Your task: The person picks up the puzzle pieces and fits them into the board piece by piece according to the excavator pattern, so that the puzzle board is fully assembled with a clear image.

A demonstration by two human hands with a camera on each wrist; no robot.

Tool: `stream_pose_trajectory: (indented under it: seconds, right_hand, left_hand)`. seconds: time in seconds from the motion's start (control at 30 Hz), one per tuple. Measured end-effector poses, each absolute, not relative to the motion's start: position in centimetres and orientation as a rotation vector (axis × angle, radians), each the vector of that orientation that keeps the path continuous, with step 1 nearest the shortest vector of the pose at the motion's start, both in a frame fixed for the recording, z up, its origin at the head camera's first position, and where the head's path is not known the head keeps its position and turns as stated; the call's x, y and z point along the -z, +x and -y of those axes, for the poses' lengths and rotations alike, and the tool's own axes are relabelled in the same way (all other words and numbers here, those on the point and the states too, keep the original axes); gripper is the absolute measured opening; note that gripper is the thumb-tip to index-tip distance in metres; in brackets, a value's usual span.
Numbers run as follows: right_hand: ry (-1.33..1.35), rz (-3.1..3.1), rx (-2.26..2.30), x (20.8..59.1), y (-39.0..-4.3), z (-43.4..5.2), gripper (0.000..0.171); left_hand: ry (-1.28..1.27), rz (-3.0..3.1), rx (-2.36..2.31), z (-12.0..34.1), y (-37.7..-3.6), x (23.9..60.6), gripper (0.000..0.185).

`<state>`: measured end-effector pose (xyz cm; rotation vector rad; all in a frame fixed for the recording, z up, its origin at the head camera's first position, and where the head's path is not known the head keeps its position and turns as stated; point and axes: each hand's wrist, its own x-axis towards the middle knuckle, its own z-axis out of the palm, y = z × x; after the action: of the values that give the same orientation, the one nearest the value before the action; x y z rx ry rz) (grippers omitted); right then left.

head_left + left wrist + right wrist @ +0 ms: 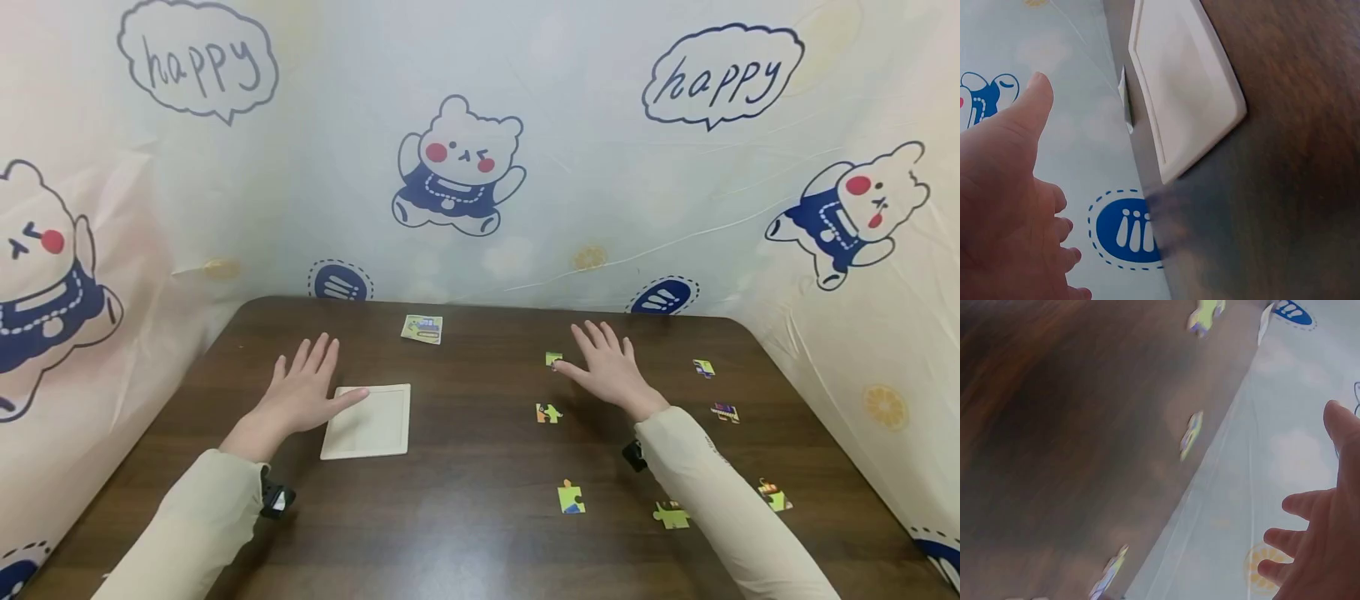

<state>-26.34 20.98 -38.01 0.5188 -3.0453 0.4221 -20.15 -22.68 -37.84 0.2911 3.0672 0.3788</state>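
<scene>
- On the table (465, 533), the left hand (303, 392) lies flat with fingers spread, thumb tip at the edge of the empty tray (369, 422); a nudge could slide the tray away.
- Right hand (611, 367) hovers flat, fingers spread and holding nothing, thumb beside a small piece (553, 359); a careless sweep might scatter that piece or the piece (548, 412) below it.
- Far pieces (725, 411) near the table's right side could get knocked off by the sleeve (720, 500).
</scene>
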Motion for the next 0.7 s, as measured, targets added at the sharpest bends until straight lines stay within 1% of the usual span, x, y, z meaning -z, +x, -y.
stream_pose_trajectory:
  seconds: [0.37,0.7]
  right_hand:
    - [0.692,3.024,-0.463,37.7,-26.6,-16.7,0.078]
    - [0.883,3.000,-0.493,37.4,-26.3,-11.3,0.082]
  left_hand:
    - [0.306,-3.043,-0.384,24.3,-19.8,38.6,0.103]
    - [0.343,-3.017,-0.399,25.1,-19.4,38.9,0.098]
